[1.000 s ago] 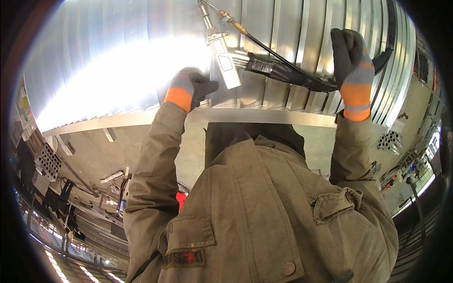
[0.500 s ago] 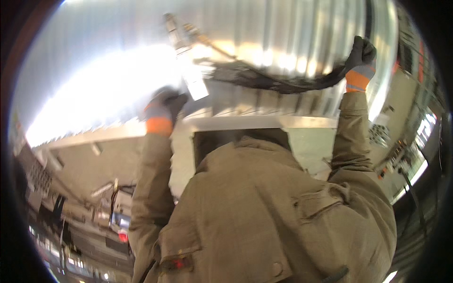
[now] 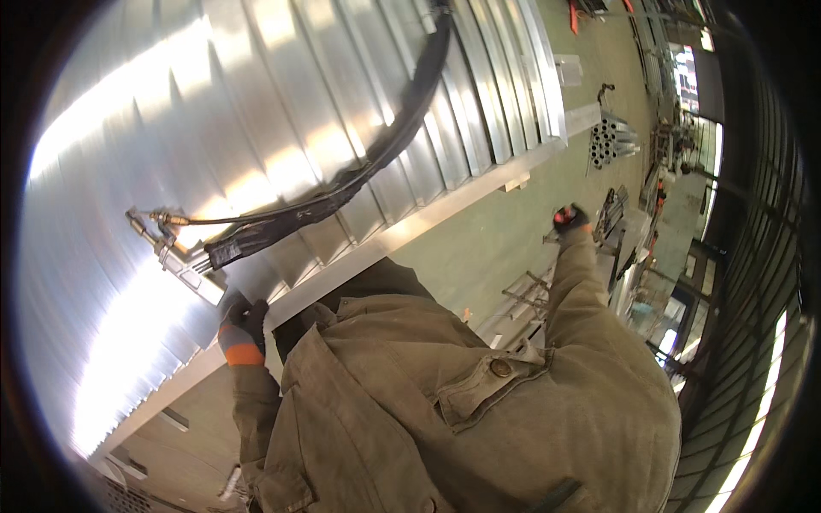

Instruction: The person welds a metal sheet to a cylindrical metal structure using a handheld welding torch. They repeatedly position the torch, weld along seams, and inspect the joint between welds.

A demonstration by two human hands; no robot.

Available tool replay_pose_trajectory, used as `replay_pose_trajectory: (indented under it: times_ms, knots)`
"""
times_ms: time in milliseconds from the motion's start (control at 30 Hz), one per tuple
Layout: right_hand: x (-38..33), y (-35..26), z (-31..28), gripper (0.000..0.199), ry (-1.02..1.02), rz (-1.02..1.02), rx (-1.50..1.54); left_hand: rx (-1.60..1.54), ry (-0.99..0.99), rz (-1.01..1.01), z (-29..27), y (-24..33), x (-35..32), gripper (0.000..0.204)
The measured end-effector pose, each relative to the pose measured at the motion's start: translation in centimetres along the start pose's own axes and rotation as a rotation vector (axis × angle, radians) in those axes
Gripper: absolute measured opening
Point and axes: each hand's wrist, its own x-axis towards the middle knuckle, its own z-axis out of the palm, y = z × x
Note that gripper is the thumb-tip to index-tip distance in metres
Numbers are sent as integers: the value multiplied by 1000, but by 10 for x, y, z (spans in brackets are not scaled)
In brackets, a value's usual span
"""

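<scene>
My left hand (image 3: 244, 323), in a dark glove with an orange cuff, rests at the near edge of a ridged, shiny metal panel (image 3: 282, 111). Its thumb stands apart from the fingers. Just beyond it on the panel lies a pale metal tool with a rectangular frame (image 3: 190, 272) and brass-coloured fittings (image 3: 171, 219). A black sleeved hose (image 3: 368, 167) runs from this tool across the ridges to the far side. My right hand (image 3: 571, 219) is stretched out to the right, away from the panel and closed. Something red shows at it, too small to name.
A pale rail (image 3: 402, 227) borders the panel's near side. Beyond the panel's right end, a bundle of metal tubes (image 3: 609, 141) lies over the greenish floor (image 3: 479, 256). Racks and more equipment stand farther right, beside a dark ribbed wall (image 3: 753, 205).
My right hand has let go of the black hose and moved out beyond the panel's edge. The view has turned to the right. My left hand has stayed near the pale tool.
</scene>
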Motion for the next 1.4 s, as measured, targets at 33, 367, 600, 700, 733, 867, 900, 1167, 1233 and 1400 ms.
replay_pose_trajectory:
  times_ms: [33,367,600,700,733,867,900,1167,1233,1400]
  knots:
    - [0,26,-39,23,49,-12,32,10,-7,34,-3,-1,4,33]
    - [26,84,-58,21,-182,241,-419,302,17,194,0,-21,18,29]
    - [229,45,-9,32,124,-91,-902,640,-60,2,-18,-48,45,8]
    - [317,49,-5,46,88,240,-1020,543,-36,-56,-22,-49,51,8]
    - [333,42,-12,44,53,128,-1035,1276,-256,429,-27,-45,49,39]
    - [349,-38,-30,37,-267,76,-592,737,45,15,-12,-30,23,33]
    - [348,-62,-30,35,-302,118,-454,464,205,-121,-4,-26,15,41]
    - [337,-205,25,39,-198,-179,-246,175,39,-260,4,-43,28,42]
    - [297,-223,77,34,-781,-315,-65,133,30,-258,-4,-41,26,44]
    - [105,-157,227,34,-1230,23,53,54,160,-112,1,11,5,38]
